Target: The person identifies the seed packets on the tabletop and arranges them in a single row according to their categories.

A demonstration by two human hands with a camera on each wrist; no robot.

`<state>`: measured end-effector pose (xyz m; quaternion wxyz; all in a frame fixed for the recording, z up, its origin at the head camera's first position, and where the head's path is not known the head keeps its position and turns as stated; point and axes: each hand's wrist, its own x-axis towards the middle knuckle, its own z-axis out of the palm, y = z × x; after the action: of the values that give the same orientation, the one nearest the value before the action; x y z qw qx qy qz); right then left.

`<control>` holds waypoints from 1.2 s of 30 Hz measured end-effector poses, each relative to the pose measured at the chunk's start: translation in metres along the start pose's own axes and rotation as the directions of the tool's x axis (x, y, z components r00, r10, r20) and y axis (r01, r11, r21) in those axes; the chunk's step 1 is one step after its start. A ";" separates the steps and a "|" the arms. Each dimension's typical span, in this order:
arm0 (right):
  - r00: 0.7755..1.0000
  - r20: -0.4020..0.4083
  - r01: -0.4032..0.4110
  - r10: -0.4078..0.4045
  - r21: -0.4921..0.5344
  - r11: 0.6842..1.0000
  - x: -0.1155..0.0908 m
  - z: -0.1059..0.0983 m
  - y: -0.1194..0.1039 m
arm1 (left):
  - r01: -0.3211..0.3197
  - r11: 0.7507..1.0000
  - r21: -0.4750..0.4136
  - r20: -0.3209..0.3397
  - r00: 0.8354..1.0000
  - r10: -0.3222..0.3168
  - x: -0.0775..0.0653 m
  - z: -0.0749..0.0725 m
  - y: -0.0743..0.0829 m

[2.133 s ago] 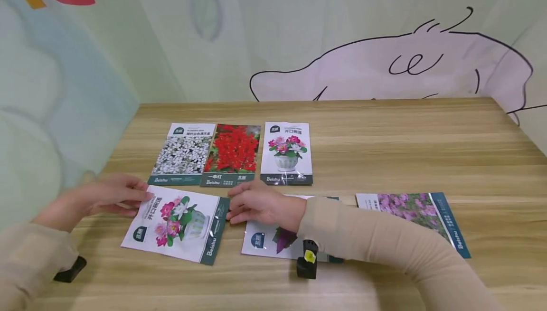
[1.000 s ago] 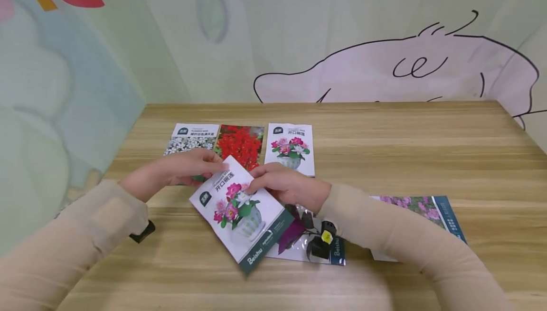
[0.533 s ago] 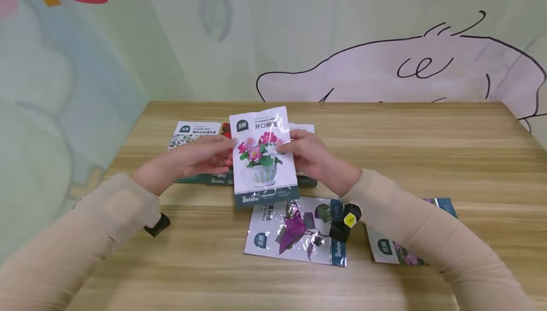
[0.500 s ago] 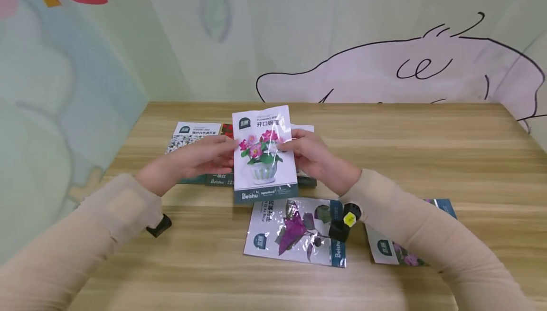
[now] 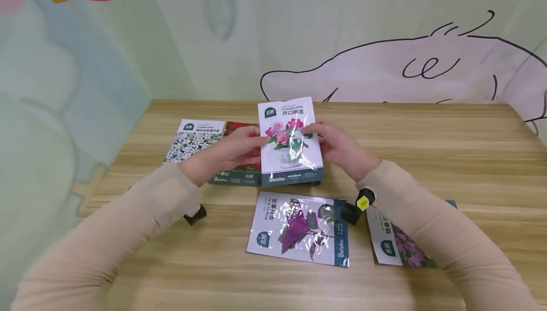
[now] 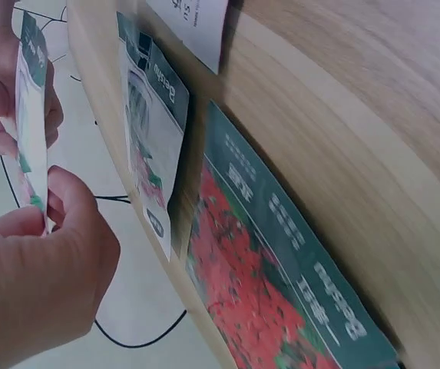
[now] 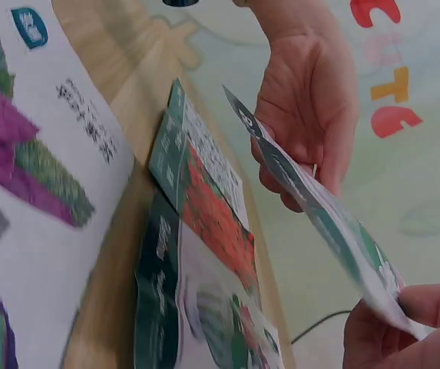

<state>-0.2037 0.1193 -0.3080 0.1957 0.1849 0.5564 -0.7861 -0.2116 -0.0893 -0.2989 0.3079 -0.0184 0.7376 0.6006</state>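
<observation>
Both hands hold a white seed packet (image 5: 288, 152) with pink flowers in a striped pot, raised above the table. My left hand (image 5: 232, 149) pinches its left edge between thumb and fingers. On the opposite edge my right hand (image 5: 342, 149) pinches with the thumb on the front. In the left wrist view the packet (image 6: 32, 115) is seen nearly edge-on, apart from the tabletop. Beneath it lies a matching pot-flower packet (image 7: 212, 307), almost covered in the head view. Left of that one is a red-flower packet (image 5: 239, 176), partly behind my left hand.
A white-flower packet (image 5: 192, 145) lies at the row's left end. Nearer me are a purple-leaf packet (image 5: 299, 230), turned sideways, and a purple-flower packet (image 5: 389, 240) partly under my right sleeve. The wooden table (image 5: 427, 135) meets a painted wall (image 5: 179, 40) at the back.
The pot-flower packet was lifted from the table's left front, turned upright and carried right and back, over its matching packet. My right hand took hold of its right edge.
</observation>
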 end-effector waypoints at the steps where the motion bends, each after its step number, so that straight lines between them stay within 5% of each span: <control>1: 1.000 -0.008 -0.001 0.001 0.000 1.000 0.001 -0.004 -0.002 | -0.006 1.000 -0.003 0.000 1.000 0.006 0.003 0.003 0.001; 6: 0.999 -0.049 -0.003 0.002 -0.028 1.000 0.006 -0.029 -0.010 | -0.014 1.000 -0.010 -0.008 1.000 0.014 0.022 0.024 0.004; 13: 1.000 0.011 -0.005 0.009 -0.270 0.963 0.009 -0.079 -0.023 | -0.016 0.999 -0.031 0.016 1.000 0.016 0.047 0.061 0.010; 19: 0.999 -0.012 -0.038 0.036 -0.335 0.941 0.012 -0.104 -0.023 | -0.050 0.998 0.027 0.042 0.998 0.049 0.062 0.084 0.012; 22: 0.999 -0.038 -0.027 0.012 -0.433 0.901 0.014 -0.113 -0.022 | -0.073 0.996 0.047 0.052 0.996 0.070 0.069 0.089 0.011; 27: 0.995 -0.072 0.009 -0.069 -0.629 0.778 0.018 -0.127 -0.023 | -0.112 0.987 0.117 0.062 0.993 0.105 0.081 0.092 0.009; 29: 0.994 -0.079 0.009 -0.081 -0.660 0.751 0.019 -0.131 -0.023 | -0.130 0.982 0.135 0.066 0.990 0.122 0.083 0.094 0.008; 36: 0.994 -0.090 -0.009 -0.066 -0.654 0.756 0.020 -0.139 -0.022 | -0.197 0.938 0.287 0.063 0.980 0.187 0.086 0.102 0.003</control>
<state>-0.2219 0.2554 -0.3444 0.2056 0.1386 0.8081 -0.5344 -0.2384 0.0325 -0.3461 0.2600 0.1095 0.8109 0.5127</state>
